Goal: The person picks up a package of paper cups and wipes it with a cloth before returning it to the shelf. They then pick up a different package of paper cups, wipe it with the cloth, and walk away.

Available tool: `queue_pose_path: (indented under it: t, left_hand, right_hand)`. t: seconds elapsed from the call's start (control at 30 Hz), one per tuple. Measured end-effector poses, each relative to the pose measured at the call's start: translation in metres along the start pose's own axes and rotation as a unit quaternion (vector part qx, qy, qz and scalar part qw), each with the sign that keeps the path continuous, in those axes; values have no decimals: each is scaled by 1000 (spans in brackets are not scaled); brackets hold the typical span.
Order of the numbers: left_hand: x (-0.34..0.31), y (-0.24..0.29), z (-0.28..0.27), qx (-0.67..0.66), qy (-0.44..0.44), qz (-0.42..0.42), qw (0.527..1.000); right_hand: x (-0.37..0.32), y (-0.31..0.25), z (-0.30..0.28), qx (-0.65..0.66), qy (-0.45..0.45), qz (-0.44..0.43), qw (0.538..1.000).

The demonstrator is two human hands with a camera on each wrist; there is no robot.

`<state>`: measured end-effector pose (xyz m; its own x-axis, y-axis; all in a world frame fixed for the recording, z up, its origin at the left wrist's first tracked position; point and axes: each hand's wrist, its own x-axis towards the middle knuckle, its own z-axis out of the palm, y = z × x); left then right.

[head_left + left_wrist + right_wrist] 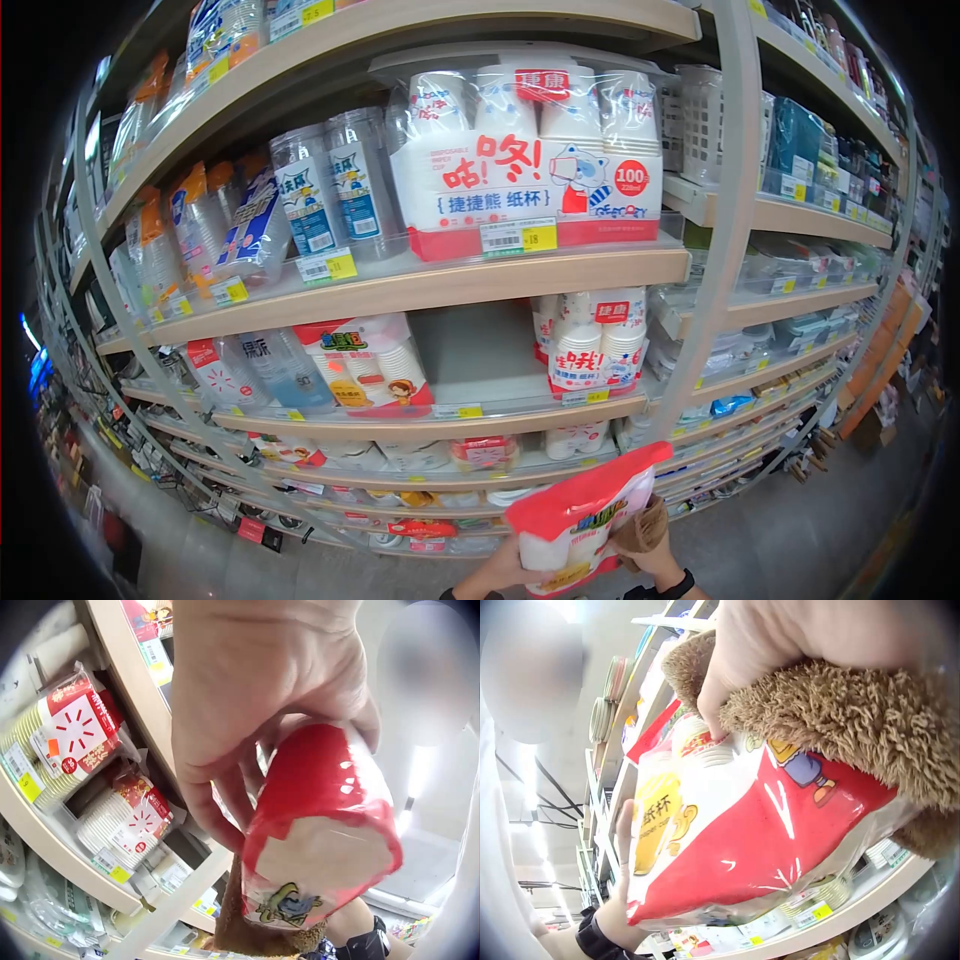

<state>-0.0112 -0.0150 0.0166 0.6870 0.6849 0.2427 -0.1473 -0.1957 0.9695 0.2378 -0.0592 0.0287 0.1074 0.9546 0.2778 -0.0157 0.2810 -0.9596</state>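
A red and white plastic pack of paper cups (578, 525) is held up low in the head view, in front of the shelves. My left hand (508, 568) grips it from the left side, and in the left wrist view the fingers of the left hand (262, 682) curl round its red and white wrapping. My right hand (658, 562) holds a brown fluffy cloth (645, 528) at the pack's right side. In the right wrist view the cloth (840, 724) bunches under the right hand (802, 637) and lies against the pack (757, 832), with the thumb near the wrapping.
Shelves with pale wooden edges (450, 290) rise ahead. A large paper cup box (525, 180) stands on the upper one. Below, a cup pack (365, 362) and another cup pack (598, 345) flank a bare shelf stretch (475, 350). A metal post (715, 230) stands right of them.
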Motion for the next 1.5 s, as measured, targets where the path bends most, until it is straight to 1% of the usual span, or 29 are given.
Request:
queue_pose_path:
  t: [0.07,0.1,0.13,0.2,0.33,0.4,0.43,0.5,0.53,0.6,0.63,0.67,0.7,0.73,0.8,0.83,0.87,0.93,0.97,1.0,1.07,1.13,1.2,1.27,1.3,1.33,1.4,1.43,1.5]
  left_hand:
    - [6,-4,3,-60,141,-90,984]
    - [8,-4,3,-29,173,-86,981]
    - [12,-1,4,-26,176,-86,980]
    - [15,5,7,-32,191,-38,980]
    - [9,-9,4,-37,220,-26,974]
    - [8,-5,8,-30,243,-7,970]
    - [8,-5,11,-31,248,-7,968]
    - [12,-6,14,-45,276,18,960]
    - [13,-9,17,-45,281,19,958]
    - [14,-17,23,-4,299,28,954]
    - [16,-12,29,-4,303,26,953]
    - [20,-2,36,7,304,18,952]
    - [22,3,43,17,306,10,952]
    - [23,2,47,18,308,8,951]
    - [25,-3,54,20,310,-7,951]
    - [27,-4,56,20,312,-8,950]
    - [29,-5,60,26,329,3,944]
    - [31,-8,64,33,350,11,936]
    - [30,-9,66,59,363,4,930]
    - [29,-10,67,85,375,-3,923]
    - [26,-17,71,101,388,-14,916]
    - [26,-22,73,116,400,-23,909]
    - [27,-27,77,111,430,-9,896]
    - [25,-26,78,120,437,0,891]
    - [25,-25,77,130,442,14,887]
    - [24,-25,77,128,444,11,887]
    - [21,-24,76,125,457,25,880]
    - [21,-18,75,125,460,22,879]
    - [20,-4,76,197,462,-2,865]
  right_hand:
    - [9,6,4,-10,85,-12,996]
    - [12,7,6,-25,99,0,995]
    - [15,13,7,-22,96,-1,995]
    - [16,24,8,-66,49,-38,996]
    - [27,8,18,-13,20,-28,999]
    - [31,6,21,0,57,-96,994]
    - [32,9,18,1,52,-94,994]
    - [36,17,10,-47,102,-78,991]
    - [36,18,10,-46,96,-78,991]
    - [33,22,9,49,175,-8,983]
    - [31,27,6,49,172,-5,984]
    - [30,35,2,-43,158,-71,984]
    - [28,40,-1,-135,141,-137,971]
    - [26,41,-2,-133,139,-136,972]
    - [21,42,0,-65,44,-105,991]
    - [21,35,6,20,39,-101,994]
    - [20,36,6,20,37,-99,994]
    - [20,39,6,-141,23,-179,973]
    - [18,38,8,-156,25,-197,968]
    - [16,35,8,-154,21,-194,969]
    - [15,26,10,-263,19,-243,933]
    - [13,27,15,-242,12,-252,937]
    - [9,30,22,-222,6,-257,940]
    - [8,33,31,-173,-5,-270,947]
    - [11,30,33,-179,1,-294,939]
    - [11,33,34,-179,-2,-291,940]
    - [14,45,36,-121,-8,-251,960]
    - [16,44,37,-120,-10,-249,961]
    - [21,41,36,-57,11,-176,983]
